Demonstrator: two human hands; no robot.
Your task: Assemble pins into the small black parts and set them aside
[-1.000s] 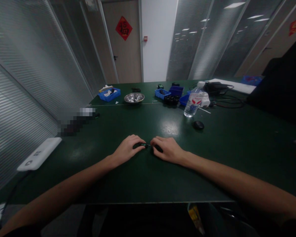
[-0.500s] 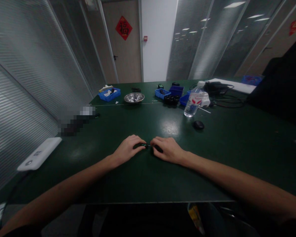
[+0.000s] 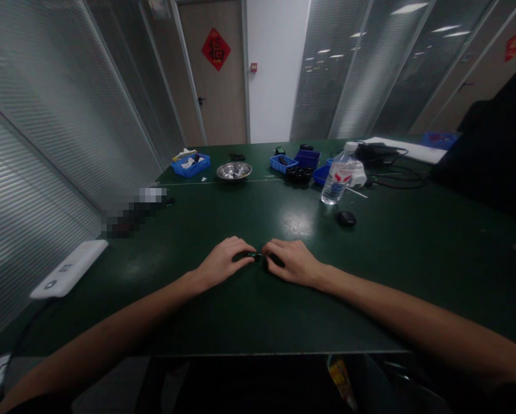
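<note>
Both my hands rest low over the green table [image 3: 223, 322], fingertips almost meeting. My left hand [image 3: 226, 257] pinches a small dark piece with a green tint [image 3: 253, 255] between thumb and fingers. Close by on its right, my right hand [image 3: 293, 261] has thumb and fingers pressed together at the piece's right end, where a thin light-coloured bit shows. What exactly the right fingertips grip is too small and hidden to make out. A black computer mouse [image 3: 346, 218] lies beyond my right hand.
A water bottle [image 3: 338, 175] stands behind the mouse. Farther back are a metal bowl [image 3: 234, 171], a blue basket [image 3: 191, 165] of small items, more blue trays [image 3: 284, 164] and black cables [image 3: 396, 167]. At the left edge lies a white power strip [image 3: 70, 269].
The left fingers and the small dark piece have shifted very slightly to the right, toward the right hand. The right hand stays in place.
</note>
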